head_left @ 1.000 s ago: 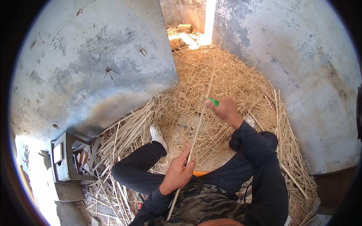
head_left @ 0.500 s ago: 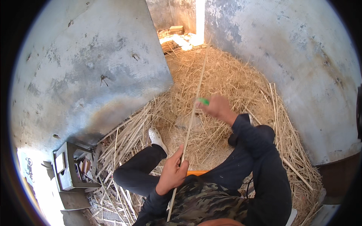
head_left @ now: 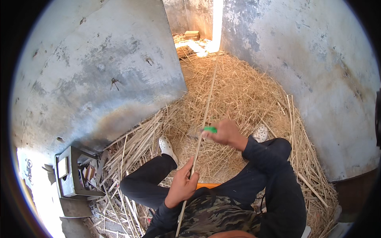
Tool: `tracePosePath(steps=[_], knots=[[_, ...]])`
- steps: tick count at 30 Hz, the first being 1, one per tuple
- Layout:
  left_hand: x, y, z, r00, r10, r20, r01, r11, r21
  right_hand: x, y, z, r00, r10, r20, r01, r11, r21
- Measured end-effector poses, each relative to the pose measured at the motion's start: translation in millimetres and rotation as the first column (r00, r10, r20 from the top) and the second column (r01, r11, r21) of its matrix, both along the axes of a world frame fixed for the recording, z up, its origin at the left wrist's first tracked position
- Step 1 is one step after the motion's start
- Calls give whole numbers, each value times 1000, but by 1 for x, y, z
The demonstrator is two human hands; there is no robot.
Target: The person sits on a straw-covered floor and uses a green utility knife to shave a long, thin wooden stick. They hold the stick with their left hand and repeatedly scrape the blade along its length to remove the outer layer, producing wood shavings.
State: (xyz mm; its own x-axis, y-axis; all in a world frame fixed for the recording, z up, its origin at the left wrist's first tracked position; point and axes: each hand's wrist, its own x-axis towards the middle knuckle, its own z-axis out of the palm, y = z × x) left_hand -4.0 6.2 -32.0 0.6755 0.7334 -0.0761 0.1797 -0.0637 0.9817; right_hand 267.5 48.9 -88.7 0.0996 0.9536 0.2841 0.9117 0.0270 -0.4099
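Note:
A long, thin, pale strip [head_left: 208,105], like split cane or bamboo, runs from my lap up and away over the shavings. My left hand [head_left: 182,186] is closed around its lower part, thumb along the strip. Farther up, my right hand [head_left: 227,134] grips a small tool with a green handle [head_left: 210,129]. The tool's end meets the strip; its blade or edge is too small to make out. Between the two hands a short length of strip shows.
Curly straw-coloured shavings [head_left: 242,85] cover the floor ahead. Bundles of pale sticks [head_left: 139,137] lie at left, more sticks [head_left: 301,158] at right. A grey wall [head_left: 103,59] juts in on the left, near a small wooden stool [head_left: 71,174]. White clogs [head_left: 167,148] are on my feet.
My right hand with the green-handled tool has come down along the strip, closer to my left hand. The left hand keeps its hold in nearly the same place.

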Motion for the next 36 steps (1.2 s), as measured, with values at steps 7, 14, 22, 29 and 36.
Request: tracePosePath(steps=[7, 14, 22, 29, 36], knots=[[-8, -7, 5, 999, -46, -10, 46, 998, 32, 55, 31, 2, 989, -140, 49, 140, 990, 12], [-28, -27, 14, 973, -165, -161, 177, 982, 63, 164, 53, 27, 910, -401, 103, 392, 915, 96], [-46, -43, 24, 910, -341, -237, 321, 939, -119, 255, 35, 16, 730, -677, 98, 672, 736, 82], [-47, -43, 23, 890, -373, -263, 349, 928, -134, 273, 8, -11, 643, -754, 132, 758, 652, 30], [-85, -64, 29, 928, -215, -305, 106, 936, -336, 322, -56, -77, 509, -858, -70, 850, 514, -112]])
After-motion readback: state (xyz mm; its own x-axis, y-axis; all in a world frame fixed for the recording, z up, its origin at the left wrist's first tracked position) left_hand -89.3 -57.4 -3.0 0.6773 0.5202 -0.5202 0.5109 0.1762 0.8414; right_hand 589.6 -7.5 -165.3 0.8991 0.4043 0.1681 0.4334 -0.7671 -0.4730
